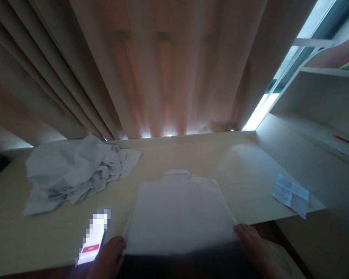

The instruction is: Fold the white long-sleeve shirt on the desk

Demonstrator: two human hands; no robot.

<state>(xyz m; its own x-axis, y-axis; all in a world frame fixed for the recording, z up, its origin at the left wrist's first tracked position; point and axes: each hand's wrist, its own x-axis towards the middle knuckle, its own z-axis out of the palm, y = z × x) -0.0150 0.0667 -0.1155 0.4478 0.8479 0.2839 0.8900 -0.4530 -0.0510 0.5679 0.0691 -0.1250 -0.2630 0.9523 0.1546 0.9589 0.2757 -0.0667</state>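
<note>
Two hands at folded shirt [178,211] on tabletop [244,174]: our left hand [109,257] and right hand [254,244] pinch near corners. Uneven pull could undo fold; phone [94,238] risks nudge.

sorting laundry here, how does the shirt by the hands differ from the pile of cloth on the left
The shirt is folded into a flat, neat rectangle with its collar up top; the pile is crumpled and loose. The shirt sits at the table's near edge with the left hand and right hand at its corners; the pile lies farther back, untouched. Both look pale.
</note>
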